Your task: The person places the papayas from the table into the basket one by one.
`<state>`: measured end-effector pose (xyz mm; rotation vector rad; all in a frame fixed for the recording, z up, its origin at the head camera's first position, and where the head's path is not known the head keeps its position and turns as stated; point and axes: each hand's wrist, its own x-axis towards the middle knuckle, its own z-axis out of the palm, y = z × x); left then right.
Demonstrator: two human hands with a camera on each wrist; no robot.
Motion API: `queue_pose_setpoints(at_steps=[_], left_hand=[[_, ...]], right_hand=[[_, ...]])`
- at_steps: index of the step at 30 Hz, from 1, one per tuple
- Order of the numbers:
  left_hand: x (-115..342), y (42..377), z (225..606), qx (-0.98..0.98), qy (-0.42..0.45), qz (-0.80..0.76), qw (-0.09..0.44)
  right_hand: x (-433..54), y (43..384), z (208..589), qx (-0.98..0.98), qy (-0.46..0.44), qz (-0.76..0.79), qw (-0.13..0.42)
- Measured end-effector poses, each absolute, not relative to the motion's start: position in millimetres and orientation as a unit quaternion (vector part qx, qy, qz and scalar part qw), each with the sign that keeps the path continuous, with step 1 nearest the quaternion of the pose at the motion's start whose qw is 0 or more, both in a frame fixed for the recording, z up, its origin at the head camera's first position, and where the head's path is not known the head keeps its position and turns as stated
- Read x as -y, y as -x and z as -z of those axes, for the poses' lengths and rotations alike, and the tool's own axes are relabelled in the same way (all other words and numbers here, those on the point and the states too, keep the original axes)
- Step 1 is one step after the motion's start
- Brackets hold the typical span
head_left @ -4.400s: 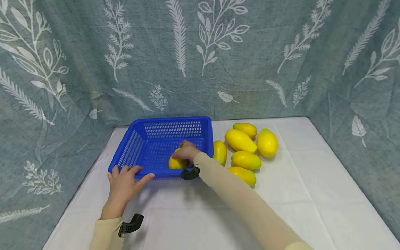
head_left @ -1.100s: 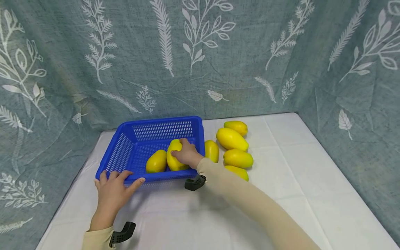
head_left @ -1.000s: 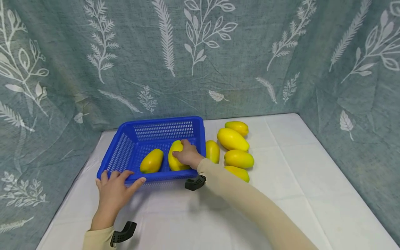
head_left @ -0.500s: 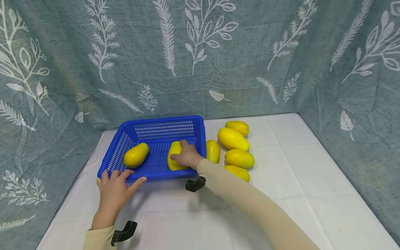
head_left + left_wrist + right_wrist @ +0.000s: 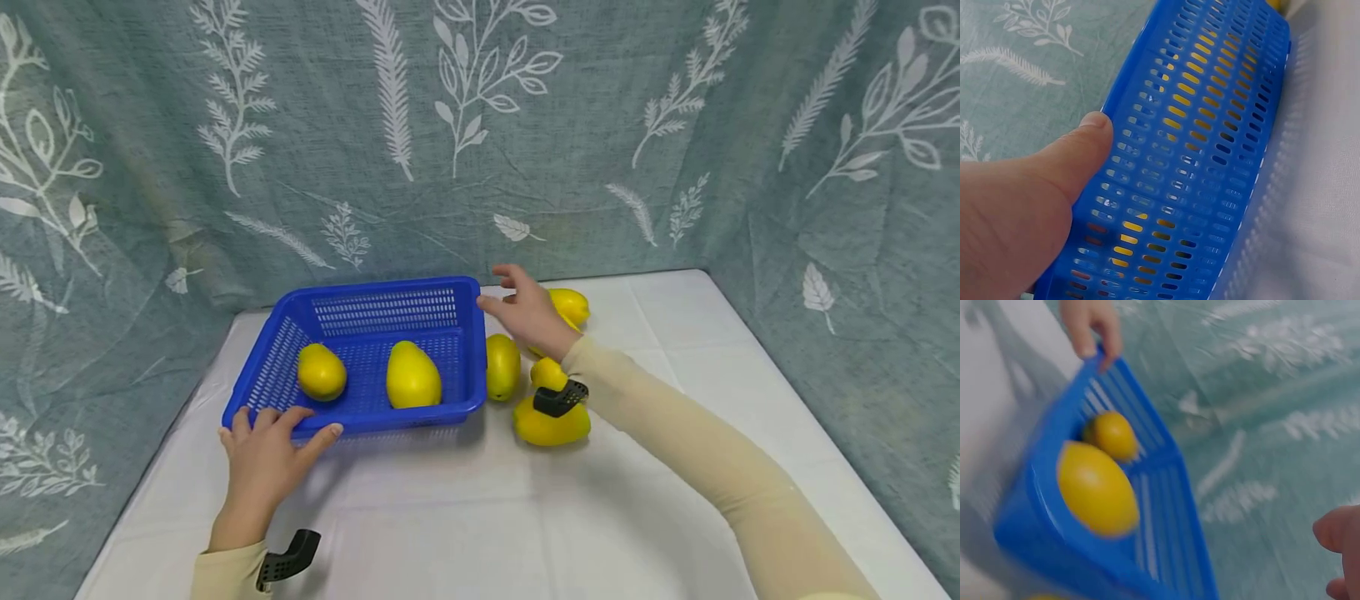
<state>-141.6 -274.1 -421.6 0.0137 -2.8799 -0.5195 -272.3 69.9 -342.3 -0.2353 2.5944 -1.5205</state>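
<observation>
A blue plastic basket [image 5: 472, 407] with slotted sides stands on the white cloth, and two yellow mangoes lie apart inside it. One mango [image 5: 322, 372] is toward the left, the larger mango [image 5: 413, 376] right of the middle. My left hand [image 5: 262, 462] grips the basket's near left corner, fingers over the rim and thumb [image 5: 1088, 140] against the outside. Just beyond the basket's right rim, my right hand [image 5: 531, 312] hovers over the loose mangoes with fingers loosely bent and nothing in them. It partly hides the mangoes beneath.
Several mangoes lie right of the basket: one mango [image 5: 502, 367] close by its side wall, another mango [image 5: 551, 423] nearest the front, and one mango [image 5: 572, 306] at the back. A patterned green curtain [image 5: 480, 167] encloses the table [image 5: 450, 517] at the back and sides.
My right hand has let go of the larger mango in the basket and moved right, out over the loose ones. The other mango has rolled leftward. My left hand keeps its hold.
</observation>
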Motion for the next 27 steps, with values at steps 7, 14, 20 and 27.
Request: queue_pose_setpoints(at_steps=[7, 14, 20, 27], left_hand=[[276, 140, 420, 0.980, -0.009, 0.175, 0.100], [277, 139, 419, 0.979, -0.012, 0.176, 0.099], [276, 140, 418, 0.980, -0.013, 0.175, 0.098], [274, 141, 418, 0.982, -0.014, 0.171, 0.081]], right_hand=[[-140, 286, 338, -0.824, 0.022, 0.561, 0.072], [-192, 290, 348, -0.813, -0.021, 0.578, 0.072], [-213, 283, 366, -0.814, -0.050, 0.571, 0.090], [-216, 272, 406, -0.807, -0.060, 0.570, 0.143]])
